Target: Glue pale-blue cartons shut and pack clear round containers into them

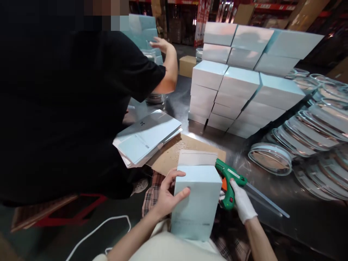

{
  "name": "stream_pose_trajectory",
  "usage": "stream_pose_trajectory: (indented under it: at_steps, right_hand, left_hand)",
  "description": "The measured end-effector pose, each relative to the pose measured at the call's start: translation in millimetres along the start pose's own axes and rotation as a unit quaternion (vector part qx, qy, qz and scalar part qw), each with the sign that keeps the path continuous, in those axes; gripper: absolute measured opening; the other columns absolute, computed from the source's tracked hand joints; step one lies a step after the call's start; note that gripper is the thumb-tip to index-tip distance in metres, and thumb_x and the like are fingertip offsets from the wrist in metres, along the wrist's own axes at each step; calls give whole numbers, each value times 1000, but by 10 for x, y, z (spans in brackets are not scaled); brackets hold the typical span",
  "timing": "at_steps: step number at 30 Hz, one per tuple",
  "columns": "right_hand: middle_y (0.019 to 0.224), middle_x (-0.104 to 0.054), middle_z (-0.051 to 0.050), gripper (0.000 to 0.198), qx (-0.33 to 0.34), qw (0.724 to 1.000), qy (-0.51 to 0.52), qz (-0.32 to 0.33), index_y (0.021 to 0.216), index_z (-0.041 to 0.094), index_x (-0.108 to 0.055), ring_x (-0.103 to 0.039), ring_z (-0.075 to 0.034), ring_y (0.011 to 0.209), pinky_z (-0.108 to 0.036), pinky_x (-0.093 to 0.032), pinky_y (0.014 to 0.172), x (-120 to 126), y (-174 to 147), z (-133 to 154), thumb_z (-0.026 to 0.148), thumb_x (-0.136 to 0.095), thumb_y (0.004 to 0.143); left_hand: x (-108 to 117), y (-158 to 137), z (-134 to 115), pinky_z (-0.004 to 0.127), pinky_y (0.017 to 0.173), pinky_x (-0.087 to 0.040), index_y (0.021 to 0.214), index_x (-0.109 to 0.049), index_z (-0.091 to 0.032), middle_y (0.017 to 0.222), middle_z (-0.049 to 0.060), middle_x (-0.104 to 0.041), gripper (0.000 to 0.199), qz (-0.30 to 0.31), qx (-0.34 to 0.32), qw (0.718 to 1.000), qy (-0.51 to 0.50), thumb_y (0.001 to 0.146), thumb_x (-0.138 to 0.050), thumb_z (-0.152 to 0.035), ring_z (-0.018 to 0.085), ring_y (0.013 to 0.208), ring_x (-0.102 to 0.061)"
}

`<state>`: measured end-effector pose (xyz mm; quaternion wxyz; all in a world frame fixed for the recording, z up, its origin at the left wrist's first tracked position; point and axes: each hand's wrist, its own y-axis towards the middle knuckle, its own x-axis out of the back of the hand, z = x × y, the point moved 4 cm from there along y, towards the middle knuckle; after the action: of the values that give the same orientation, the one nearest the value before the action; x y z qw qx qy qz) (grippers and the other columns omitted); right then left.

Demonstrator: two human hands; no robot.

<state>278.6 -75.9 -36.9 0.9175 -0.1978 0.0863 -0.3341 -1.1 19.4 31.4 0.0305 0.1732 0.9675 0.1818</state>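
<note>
A pale blue-white carton (197,203) stands upright close to my body, its end flap (198,158) sticking out on the far side. My left hand (170,194) is bare and grips the carton's left side, thumb on the near face and fingers at the upper edge. In a white glove, my right hand (240,201) is wrapped round the handle of a green hot glue gun (228,181). The gun's nozzle end is beside the flap, partly hidden by the carton. A long translucent glue stick (268,199) juts out of the gun's back.
Flat folded cartons (148,136) lie on a brown cardboard sheet (170,154) to the left. Stacked white boxes (237,87) stand at the back. Several clear-rimmed round containers (270,157) line the right. A co-worker in black (108,90) stands close on the left, one arm extended.
</note>
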Motion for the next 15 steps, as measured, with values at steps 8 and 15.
stream_pose_trajectory:
  at_steps: [8, 15]
  right_hand:
    - [105, -81, -9, 49, 149, 984, -76, 53, 108, 20, -81, -76, -28, 95, -34, -61, 77, -80, -331, 688, 54, -86, 73]
    - [126, -76, -14, 66, 225, 952, -27, 204, 112, 22, -79, -71, -34, 118, -47, -59, 101, -288, -406, 630, 79, -72, 79]
  left_hand:
    - [-224, 50, -23, 38, 92, -56, 110, -70, -22, 118, 11, -66, 42, 108, -16, 994, -1, 85, -82, -54, 27, 108, -69]
    - [-285, 1, 86, 52, 109, -51, 125, -57, -27, 140, 18, -59, 57, 73, -20, 994, -80, 85, -81, -59, 36, 137, -60]
